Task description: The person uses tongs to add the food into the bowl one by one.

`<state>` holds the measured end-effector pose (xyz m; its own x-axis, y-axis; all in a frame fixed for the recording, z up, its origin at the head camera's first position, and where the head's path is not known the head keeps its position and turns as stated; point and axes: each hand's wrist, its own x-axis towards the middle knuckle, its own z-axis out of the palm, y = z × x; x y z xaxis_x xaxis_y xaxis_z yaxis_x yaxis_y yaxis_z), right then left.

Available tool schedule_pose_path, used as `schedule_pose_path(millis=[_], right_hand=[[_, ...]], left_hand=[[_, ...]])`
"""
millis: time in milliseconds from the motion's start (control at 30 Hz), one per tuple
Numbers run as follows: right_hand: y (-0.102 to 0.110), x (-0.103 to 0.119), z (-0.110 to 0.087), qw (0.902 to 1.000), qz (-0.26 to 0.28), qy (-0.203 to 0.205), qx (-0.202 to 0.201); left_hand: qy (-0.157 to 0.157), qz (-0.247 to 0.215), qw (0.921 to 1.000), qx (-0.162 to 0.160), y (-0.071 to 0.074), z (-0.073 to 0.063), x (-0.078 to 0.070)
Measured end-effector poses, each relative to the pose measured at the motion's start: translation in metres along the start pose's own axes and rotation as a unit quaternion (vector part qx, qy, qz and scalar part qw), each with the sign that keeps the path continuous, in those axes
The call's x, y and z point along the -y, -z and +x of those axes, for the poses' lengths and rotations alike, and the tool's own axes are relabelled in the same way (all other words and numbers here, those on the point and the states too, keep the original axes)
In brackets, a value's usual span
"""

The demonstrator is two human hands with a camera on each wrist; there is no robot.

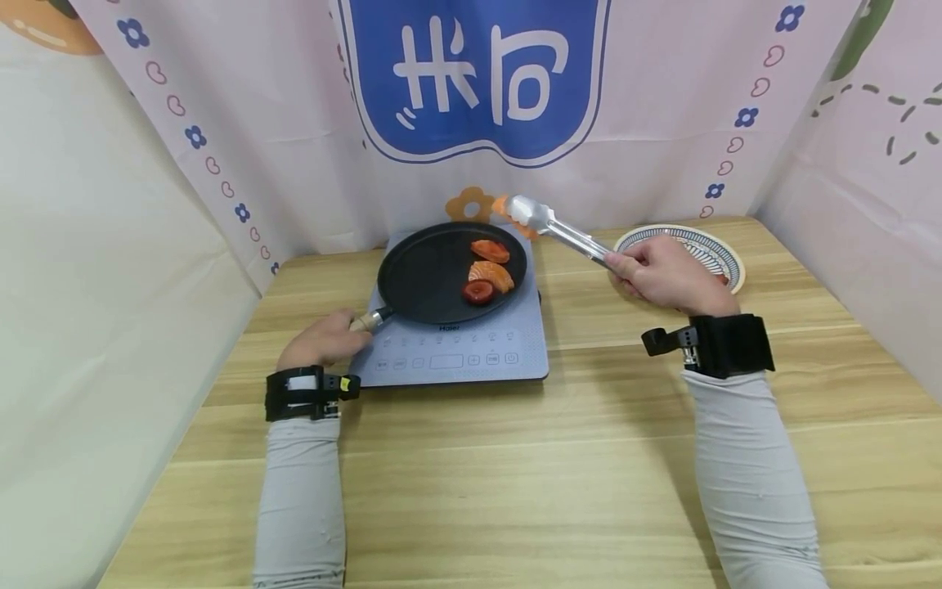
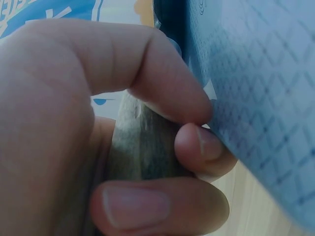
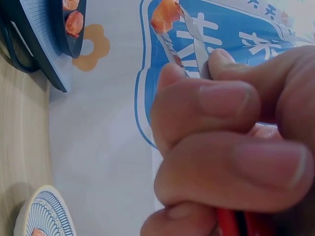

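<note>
My left hand [image 1: 320, 342] grips the wooden handle [image 2: 142, 142] of a black flat frying pan [image 1: 419, 274], its fingers curled round it in the left wrist view. At the pan's right side lie two orange salmon pieces [image 1: 491, 275] and a dark red round slice [image 1: 478, 293]. My right hand [image 1: 673, 274] holds metal tongs [image 1: 577, 239] in curled fingers, between the pan and a plate. The tongs' tips pinch another orange salmon piece [image 3: 165, 17], raised in the air beyond the pan's back right edge.
The pan sits on a grey induction cooker [image 1: 526, 343] on a wooden table [image 1: 515, 474]. Behind my right hand stands a blue-patterned plate [image 1: 728, 254] with some reddish food on it, partly hidden. A printed cloth [image 1: 294, 123] hangs along the table's back.
</note>
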<state>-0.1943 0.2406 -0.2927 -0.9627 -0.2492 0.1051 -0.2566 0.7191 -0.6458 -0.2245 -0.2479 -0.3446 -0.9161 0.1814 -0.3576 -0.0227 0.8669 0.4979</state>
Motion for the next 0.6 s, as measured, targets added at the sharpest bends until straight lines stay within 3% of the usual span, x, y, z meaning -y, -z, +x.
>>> schedule_pose_path(millis=[267,600], right_hand=[[0.002,0.007,-0.003,0.9997,-0.02,-0.011,-0.006],[-0.001,0.025,-0.008,0.9983,-0.046,0.005,-0.036]], left_hand=[[-0.001,0.001,1.0,-0.001,0.0,0.0,-0.001],[0.0,-0.001,1.0,-0.003,-0.001,-0.001,0.0]])
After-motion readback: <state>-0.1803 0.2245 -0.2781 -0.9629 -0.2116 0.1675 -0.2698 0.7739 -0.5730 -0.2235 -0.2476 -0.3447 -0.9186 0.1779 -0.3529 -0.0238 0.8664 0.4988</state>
